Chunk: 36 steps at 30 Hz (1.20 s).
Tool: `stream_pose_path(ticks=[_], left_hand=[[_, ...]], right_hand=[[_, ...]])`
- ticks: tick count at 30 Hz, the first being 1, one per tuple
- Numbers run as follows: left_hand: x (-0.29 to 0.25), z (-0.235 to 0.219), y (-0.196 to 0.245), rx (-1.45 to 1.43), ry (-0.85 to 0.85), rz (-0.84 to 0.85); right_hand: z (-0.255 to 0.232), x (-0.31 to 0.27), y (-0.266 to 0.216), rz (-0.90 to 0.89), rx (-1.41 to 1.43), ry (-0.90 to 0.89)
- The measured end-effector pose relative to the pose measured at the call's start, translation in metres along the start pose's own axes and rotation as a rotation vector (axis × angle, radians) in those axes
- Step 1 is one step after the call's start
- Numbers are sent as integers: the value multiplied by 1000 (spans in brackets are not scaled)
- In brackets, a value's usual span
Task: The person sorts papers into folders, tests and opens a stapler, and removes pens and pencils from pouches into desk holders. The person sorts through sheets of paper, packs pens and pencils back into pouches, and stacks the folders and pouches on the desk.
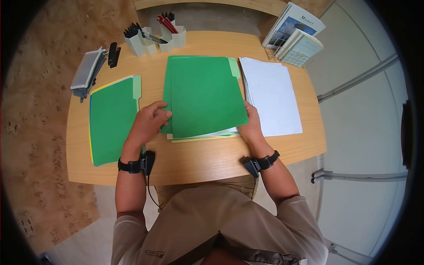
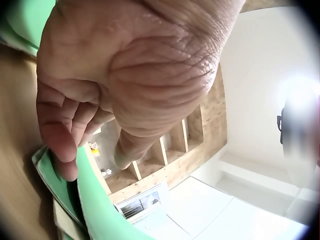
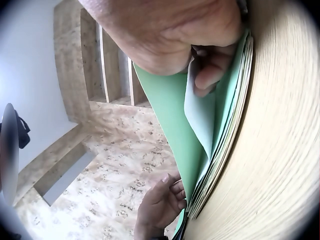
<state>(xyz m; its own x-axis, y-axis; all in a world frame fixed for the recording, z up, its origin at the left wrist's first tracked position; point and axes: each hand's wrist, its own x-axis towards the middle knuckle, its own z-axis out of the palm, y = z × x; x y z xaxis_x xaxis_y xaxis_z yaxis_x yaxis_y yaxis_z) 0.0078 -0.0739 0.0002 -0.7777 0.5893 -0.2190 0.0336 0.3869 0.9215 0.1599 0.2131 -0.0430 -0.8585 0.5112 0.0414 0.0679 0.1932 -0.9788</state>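
In the middle of the desk, a green folder (image 1: pixel 205 95) lies over a stack of others, its right side raised. My right hand (image 1: pixel 251 123) grips its lower right edge. In the right wrist view, the fingers (image 3: pixel 209 80) of that hand are under the raised cover and a white sheet (image 3: pixel 200 117). On the left edge of the stack, my left hand (image 1: pixel 152 119) touches the folders with loosely bent fingers. Its fingertips (image 2: pixel 65 167) reach between green layers in the left wrist view, the thumb (image 2: pixel 131 150) held apart from them.
Another green folder (image 1: pixel 114 121) lies at the left, and a pile of white paper (image 1: pixel 276 97) at the right. Farther back are a stapler (image 1: pixel 114 55), zip pouches (image 1: pixel 88 70), pen holders (image 1: pixel 143 42) and a wire rack of books (image 1: pixel 293 37).
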Motion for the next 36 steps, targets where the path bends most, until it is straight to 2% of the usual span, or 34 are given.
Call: stream_pose_path(ticks=[6, 8, 12, 14, 15, 16, 17, 18, 21, 23, 24, 26, 27, 29, 30, 32, 33, 35, 36], left_hand=[[10, 17, -11, -104, 38, 6], [13, 16, -11, -127, -91, 44], [11, 18, -14, -172, -56, 61], [0, 10, 1, 104, 150, 138], [-5, 2, 7, 114, 160, 132], [-11, -9, 11, 184, 319, 205], [-16, -21, 11, 254, 477, 280], [-23, -38, 3, 264, 538, 275], [-52, -101, -38, 222, 655, 272], [-76, -128, -56, 190, 758, 255], [-89, -140, -65, 195, 758, 256], [-112, -159, -77, 246, 764, 14], [-119, -165, -80, 248, 763, 15], [-128, -171, -76, 569, 682, -290], [-130, -168, -77, 568, 681, -286], [-127, -156, -72, 915, 785, -134], [-123, -151, -68, 913, 779, -128], [-112, -121, -25, 739, 594, 21], [-105, -106, -8, 742, 493, 95]], right_hand=[[2, -1, -7, -22, -63, 4], [-1, 1, 1, -68, -225, 2], [2, -2, -2, -98, -44, -45], [3, -2, -4, 9, 157, -48], [2, -3, -6, 56, 161, -35], [3, -5, -16, 57, 170, -44], [3, -7, -28, 138, 167, -62], [3, -8, -34, 219, 163, -79], [4, -7, -28, 222, 131, -117], [4, -6, -24, 217, 103, -140], [4, -6, -23, 215, 95, -150], [5, -6, -20, 213, 89, -159], [6, -6, -20, 201, 64, -171], [5, -6, -19, 186, 38, -179], [5, -6, -18, 169, 19, -193], [6, -6, -16, 151, -2, -198], [6, -6, -15, 133, -18, -190], [6, -8, -18, 117, -41, -179], [7, -9, -21, 101, -71, -153]])
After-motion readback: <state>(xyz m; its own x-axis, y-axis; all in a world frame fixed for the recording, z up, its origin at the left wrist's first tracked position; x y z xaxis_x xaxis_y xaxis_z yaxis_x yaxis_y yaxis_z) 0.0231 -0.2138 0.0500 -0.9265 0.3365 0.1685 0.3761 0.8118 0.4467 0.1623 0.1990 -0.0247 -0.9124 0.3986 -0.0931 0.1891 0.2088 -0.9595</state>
